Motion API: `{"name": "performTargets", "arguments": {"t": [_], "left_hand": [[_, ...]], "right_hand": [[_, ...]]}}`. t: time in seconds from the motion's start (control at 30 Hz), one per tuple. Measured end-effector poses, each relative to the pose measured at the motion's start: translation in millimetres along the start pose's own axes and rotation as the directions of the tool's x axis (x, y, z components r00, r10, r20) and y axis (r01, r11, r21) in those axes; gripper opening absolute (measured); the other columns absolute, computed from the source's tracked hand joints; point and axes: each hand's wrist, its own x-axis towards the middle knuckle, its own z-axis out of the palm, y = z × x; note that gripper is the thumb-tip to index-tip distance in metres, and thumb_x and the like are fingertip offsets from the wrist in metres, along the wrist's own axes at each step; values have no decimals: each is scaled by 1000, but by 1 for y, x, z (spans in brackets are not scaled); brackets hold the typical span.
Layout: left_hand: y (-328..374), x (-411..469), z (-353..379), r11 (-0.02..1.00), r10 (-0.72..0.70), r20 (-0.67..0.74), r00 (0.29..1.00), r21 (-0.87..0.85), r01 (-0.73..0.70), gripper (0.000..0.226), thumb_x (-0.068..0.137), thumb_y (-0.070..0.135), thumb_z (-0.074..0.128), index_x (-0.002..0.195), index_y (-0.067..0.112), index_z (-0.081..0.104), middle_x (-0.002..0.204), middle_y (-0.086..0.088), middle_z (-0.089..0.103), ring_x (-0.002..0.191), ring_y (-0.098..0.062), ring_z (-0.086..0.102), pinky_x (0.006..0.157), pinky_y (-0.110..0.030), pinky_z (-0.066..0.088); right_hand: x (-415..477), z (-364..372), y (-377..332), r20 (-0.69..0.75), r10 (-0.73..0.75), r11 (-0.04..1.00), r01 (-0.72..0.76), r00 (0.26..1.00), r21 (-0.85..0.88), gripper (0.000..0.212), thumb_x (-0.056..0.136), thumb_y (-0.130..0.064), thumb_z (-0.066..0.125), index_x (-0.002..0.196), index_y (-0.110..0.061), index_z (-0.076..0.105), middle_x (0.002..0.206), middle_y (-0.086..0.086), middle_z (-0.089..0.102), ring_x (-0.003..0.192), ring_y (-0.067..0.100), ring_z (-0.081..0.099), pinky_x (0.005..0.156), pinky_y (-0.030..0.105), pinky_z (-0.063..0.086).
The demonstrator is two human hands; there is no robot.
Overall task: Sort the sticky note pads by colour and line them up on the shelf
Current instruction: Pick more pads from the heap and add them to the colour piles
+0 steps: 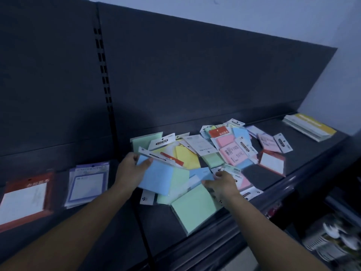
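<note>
**Sticky note pads: two blues in hand, the lined-up end lies to your left**

Sticky note pads [207,151] lie in a loose mixed heap on the shelf [304,159], pink, yellow, green and blue overlapping, right in front of you. Your left hand [130,169] grips a large blue pad [156,177], thumb on its face and fingers beneath, its long axis running from you toward the back panel [195,75]. Your right hand [220,184] seems to pinch a smaller blue pad [202,173] by its right edge; this one lies crosswise, just to the right of the large one, over a green pad [193,208].

The next move probably turns on that gap: the two blues sit between your hands, so joining them looks like a short sideways pass. Already laid apart to the left are purple-bordered pads [88,182] and a red-framed pad [25,196], which your left hand is nearer. A yellow-edged stack [310,126] rests well apart at the far right.

There is no bin or tray (the shelf alone carries everything), and slick wrappers may slide as you pull one free
</note>
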Motion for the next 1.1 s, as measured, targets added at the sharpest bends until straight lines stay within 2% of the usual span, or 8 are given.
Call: {"name": "performTargets", "arguments": {"t": [0.07,0.2,0.33,0.43,0.6,0.73,0.87,1.1], "left_hand": [[3,-2,6,999,-34,-13,999,-31,34,17,88,26,63,79,19,49,81,1,58,68,-11,54,49,-24,40],[12,-7,11,994,-89,-68,994,-75,84,10,91,23,59,88,14,54,82,2,57,69,-11,53,50,-22,40],[20,-17,6,978,-146,-134,980,-168,123,11,92,21,57,91,10,57,86,-6,61,71,-18,55,59,-27,43],[25,-29,-4,943,-223,-193,956,-292,161,17,92,16,55,104,3,57,95,-12,63,76,-25,58,67,-32,48],[23,-63,-45,857,-352,-301,886,-485,175,25,92,9,51,116,2,56,101,-14,65,80,-25,60,62,-29,48],[11,-110,-98,828,-426,-431,795,-539,152,27,94,11,50,119,0,55,101,-16,64,80,-28,61,69,-38,51],[-1,-161,-155,798,-470,-551,690,-599,65,20,95,10,49,111,-1,54,88,-16,63,71,-28,61,51,-31,55],[-17,-235,-244,802,-471,-652,594,-597,-20,14,96,15,49,101,5,57,79,-10,61,65,-21,58,41,-20,48]], "right_hand": [[10,-2,-5,1,12,999,-12,1000,36,34,80,-4,69,111,4,59,84,12,63,75,27,60,71,40,54],[24,-11,-22,-3,-211,977,211,977,-6,13,86,-11,65,96,-3,63,80,4,62,75,22,59,62,27,46],[30,-18,-41,-63,-630,761,600,774,-249,11,95,-23,53,101,-18,46,66,-9,50,58,5,49,47,22,33],[27,-7,-58,60,-728,679,730,683,-76,13,93,-24,55,105,-20,51,72,-13,56,58,0,53,48,18,39],[-1,45,-79,473,-491,864,340,731,372,19,83,-18,69,101,-20,64,78,1,70,57,10,66,49,23,51],[-40,92,-82,784,-447,894,231,431,383,37,82,-2,65,112,-24,62,94,2,71,69,14,67,51,21,49],[-100,133,-83,843,-486,845,371,230,386,43,80,-1,68,110,-30,59,95,-6,72,78,13,70,61,21,54],[-207,207,-89,853,-484,847,351,196,399,14,75,-3,74,83,-9,64,74,4,73,61,15,67,52,22,51]]}}
